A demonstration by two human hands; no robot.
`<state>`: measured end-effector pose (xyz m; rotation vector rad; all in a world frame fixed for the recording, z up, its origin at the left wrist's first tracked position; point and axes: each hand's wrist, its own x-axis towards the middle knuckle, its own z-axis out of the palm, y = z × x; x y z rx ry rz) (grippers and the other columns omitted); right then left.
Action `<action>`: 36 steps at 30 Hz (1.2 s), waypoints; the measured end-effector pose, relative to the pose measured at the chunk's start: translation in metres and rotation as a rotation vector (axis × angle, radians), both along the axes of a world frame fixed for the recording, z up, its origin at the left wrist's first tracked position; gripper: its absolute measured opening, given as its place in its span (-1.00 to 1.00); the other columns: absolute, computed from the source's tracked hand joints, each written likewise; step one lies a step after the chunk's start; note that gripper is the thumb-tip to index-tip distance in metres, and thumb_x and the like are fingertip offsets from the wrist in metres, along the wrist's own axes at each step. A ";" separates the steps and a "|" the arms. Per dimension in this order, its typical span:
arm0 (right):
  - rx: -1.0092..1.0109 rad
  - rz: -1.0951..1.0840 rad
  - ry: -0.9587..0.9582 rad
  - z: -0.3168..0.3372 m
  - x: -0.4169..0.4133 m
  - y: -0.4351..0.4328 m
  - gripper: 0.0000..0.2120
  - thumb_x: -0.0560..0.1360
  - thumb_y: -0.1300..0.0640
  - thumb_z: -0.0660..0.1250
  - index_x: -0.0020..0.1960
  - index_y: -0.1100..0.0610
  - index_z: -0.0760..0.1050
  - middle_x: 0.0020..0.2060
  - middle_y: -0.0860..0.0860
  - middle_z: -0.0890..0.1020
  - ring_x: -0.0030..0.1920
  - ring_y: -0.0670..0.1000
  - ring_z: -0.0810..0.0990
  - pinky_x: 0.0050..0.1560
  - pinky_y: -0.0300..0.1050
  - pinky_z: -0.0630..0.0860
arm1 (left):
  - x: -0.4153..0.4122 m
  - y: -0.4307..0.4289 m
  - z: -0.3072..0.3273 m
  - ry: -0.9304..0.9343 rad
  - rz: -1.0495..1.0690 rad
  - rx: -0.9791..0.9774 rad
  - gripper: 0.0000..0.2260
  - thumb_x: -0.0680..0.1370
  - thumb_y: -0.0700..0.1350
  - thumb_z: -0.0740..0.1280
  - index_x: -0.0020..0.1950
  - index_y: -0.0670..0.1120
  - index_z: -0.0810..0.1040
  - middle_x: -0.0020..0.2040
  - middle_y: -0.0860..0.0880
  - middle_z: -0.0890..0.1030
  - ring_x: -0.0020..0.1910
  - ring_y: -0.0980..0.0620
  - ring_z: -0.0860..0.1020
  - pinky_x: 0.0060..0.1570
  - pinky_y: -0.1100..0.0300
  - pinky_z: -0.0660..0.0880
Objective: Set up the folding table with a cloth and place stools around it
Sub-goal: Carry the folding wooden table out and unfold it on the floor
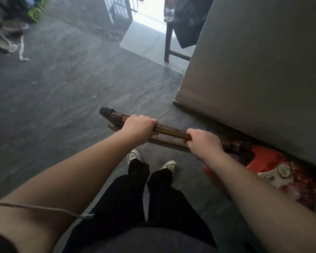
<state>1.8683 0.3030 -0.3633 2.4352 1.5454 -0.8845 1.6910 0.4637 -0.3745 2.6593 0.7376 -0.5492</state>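
Below both hands, floor (pixel 62 97): dark grey and streaked, with a pale lit patch far ahead of the hands.
Grey panel (pixel 263 61): a tall flat slab standing to the right of the right hand, its bottom edge on the floor close beyond the frame's right end.
Trousers (pixel 128 198): black, directly beneath the hands, ending in white shoes (pixel 133 156) just under the frame.
Red bag (pixel 274 167): printed, lying on the floor below and right of the right hand, against the foot of the panel.
Chair (pixel 167 42): dark wood, far ahead of the right hand, with a black bag (pixel 188 21) hanging from it and a clear bottle (pixel 169 11) on top.
Footwear (pixel 0 41): blurred, far ahead and left of the left hand.
Folded wooden frame (pixel 170 133): brown bars with dark caps at both ends, held nearly level above the floor, spanning between the hands and past them.
Left hand (pixel 139 125): fingers curled over the top bar near the left cap.
Right hand (pixel 202 141): wrapped round the same bar, near the right cap, apart from the left.
Cord (pixel 44 209): thin, grey, draped across the left forearm.
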 end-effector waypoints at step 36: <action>0.060 1.271 0.074 0.180 -0.774 0.143 -0.90 0.61 -0.05 0.21 -0.07 -0.11 0.44 -0.19 -0.12 0.56 -0.18 -0.05 0.54 -0.31 -0.16 0.34 | -0.795 -0.152 0.184 -0.047 1.331 0.126 -0.86 0.61 0.11 0.26 -0.05 0.07 0.48 -0.19 0.08 0.51 -0.17 0.03 0.50 -0.07 0.05 0.52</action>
